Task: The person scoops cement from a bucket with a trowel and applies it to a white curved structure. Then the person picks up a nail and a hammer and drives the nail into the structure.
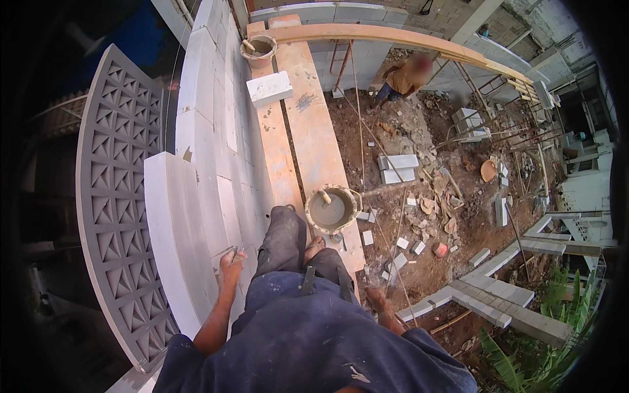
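- Left hand [231, 263] is pinching a thin grey item [232, 251], kind unclear, just beside the block wall [219, 167], which is running along the planks' [314, 134] left edge.
- Right hand [377, 299] is hanging past their right edge, blurred; can't tell its grip.
- Risk: near mortar bucket [331, 230] is sitting by that edge; a stray foot [316, 247] could tip it off.
- Counting: two planks, carrying two buckets [260, 63], one loose block [270, 90]; one co-worker [403, 75] below.

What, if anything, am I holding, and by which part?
Cannot tell: your left hand may pinch something thin and grey, grip point unclear; your right hand is blurred.
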`<state>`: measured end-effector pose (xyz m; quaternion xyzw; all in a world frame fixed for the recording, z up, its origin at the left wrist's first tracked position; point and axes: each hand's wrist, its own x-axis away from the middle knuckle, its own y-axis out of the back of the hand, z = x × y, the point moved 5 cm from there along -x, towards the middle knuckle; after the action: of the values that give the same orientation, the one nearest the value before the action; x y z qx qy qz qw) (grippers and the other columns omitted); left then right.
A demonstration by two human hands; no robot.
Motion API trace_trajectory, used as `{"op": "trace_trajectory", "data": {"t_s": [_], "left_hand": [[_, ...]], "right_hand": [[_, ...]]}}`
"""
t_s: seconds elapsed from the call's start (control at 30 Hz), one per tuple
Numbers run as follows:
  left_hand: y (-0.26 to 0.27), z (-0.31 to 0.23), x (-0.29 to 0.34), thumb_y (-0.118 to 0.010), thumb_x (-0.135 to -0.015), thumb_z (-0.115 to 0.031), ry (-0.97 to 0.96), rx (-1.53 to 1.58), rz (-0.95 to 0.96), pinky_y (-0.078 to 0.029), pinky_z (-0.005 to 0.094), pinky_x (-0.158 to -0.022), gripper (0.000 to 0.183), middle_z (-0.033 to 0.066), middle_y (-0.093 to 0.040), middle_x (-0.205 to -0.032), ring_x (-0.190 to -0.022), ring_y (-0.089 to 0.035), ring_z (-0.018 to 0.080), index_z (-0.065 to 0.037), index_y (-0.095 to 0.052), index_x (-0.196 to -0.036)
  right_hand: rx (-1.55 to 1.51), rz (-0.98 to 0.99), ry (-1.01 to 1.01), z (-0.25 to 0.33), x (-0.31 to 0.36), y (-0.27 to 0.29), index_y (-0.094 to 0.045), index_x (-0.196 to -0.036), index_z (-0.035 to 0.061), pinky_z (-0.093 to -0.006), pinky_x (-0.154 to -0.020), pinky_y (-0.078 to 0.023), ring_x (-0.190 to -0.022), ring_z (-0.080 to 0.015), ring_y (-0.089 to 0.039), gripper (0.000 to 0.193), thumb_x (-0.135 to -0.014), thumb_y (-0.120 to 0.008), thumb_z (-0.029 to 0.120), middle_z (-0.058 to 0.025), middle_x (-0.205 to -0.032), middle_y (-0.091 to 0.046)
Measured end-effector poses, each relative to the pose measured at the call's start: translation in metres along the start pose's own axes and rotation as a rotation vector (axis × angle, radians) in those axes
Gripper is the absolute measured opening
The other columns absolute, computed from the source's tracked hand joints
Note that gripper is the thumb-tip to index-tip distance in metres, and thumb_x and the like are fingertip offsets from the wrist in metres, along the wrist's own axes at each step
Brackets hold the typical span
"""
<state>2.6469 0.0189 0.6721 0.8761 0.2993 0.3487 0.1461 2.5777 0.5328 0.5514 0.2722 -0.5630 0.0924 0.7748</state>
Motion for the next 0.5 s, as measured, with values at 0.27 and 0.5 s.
{"op": "trace_trajectory", "data": {"t_s": [0.27,0.5], "left_hand": [[-0.004,-0.099,-0.137,-0.051,-0.094,-0.016,-0.152,0.018,0.007,-0.028,0.0237,-0.048,0.019,-0.0072,-0.039,-0.062,-0.052,-0.034,0.0043,-0.006,-0.064,-0.084],[0.056,-0.185,-0.243,-0.056,-0.094,-0.019,-0.126,-0.009,-0.137,-0.041,0.0322,-0.063,0.021,0.0041,-0.054,-0.069,-0.065,-0.046,0.0137,-0.002,-0.066,-0.086]], "right_hand": [[-0.149,-0.052,-0.107,0.078,-0.014,-0.033,-0.049,-0.064,0.009,-0.0348,-0.036,-0.033,-0.039,-0.0173,-0.044,0.031,-0.087,-0.064,0.023,-0.0012,-0.051,-0.043],[-0.145,0.042,-0.149,0.151,-0.04,-0.056,-0.051,-0.067,0.0073,-0.0349,-0.037,-0.035,-0.041,-0.0163,-0.045,0.031,-0.089,-0.062,0.025,-0.0024,-0.054,-0.047]]}}
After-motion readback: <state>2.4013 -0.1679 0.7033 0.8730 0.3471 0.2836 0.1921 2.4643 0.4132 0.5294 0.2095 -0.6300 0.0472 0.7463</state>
